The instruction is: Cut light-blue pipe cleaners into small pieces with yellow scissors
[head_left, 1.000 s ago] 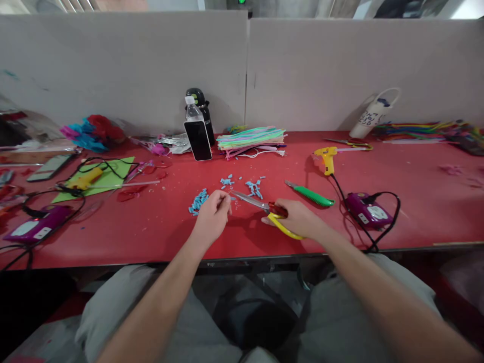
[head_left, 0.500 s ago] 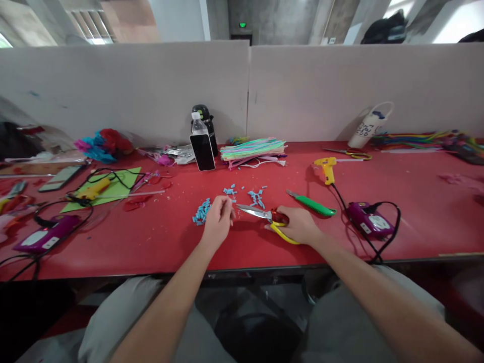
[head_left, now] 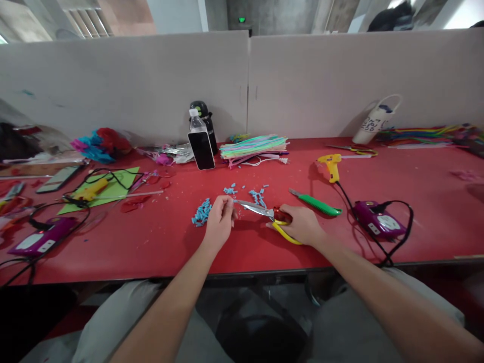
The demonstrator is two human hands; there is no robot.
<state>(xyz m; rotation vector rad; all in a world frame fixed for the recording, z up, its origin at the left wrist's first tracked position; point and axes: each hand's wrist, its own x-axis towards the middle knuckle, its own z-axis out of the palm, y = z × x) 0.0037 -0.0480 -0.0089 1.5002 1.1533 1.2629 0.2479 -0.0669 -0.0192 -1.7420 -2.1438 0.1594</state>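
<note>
My right hand [head_left: 302,225] is closed round the red and yellow handles of a pair of scissors [head_left: 259,208], whose blades point left. Their tips reach the pinched fingertips of my left hand [head_left: 220,219]. A tiny bit of blue shows between those fingertips and the blade tips; what the fingers grip is too small to make out. Beside my left hand lies a pile of short blue pieces [head_left: 201,212]. Two looser groups of blue pieces [head_left: 257,196] are scattered behind the blades. A green utility knife [head_left: 317,204] rests behind my right hand.
On the red table [head_left: 159,252] are a yellow glue gun [head_left: 331,167], purple power boxes [head_left: 379,221] with black cables, and pastel sticks [head_left: 255,148]. A phone [head_left: 201,150] leans on a bottle. At the left are green paper [head_left: 121,189] and another glue gun.
The scissor tips have come closer to my left fingertips, and the blades look more closed. The view has shifted slightly.
</note>
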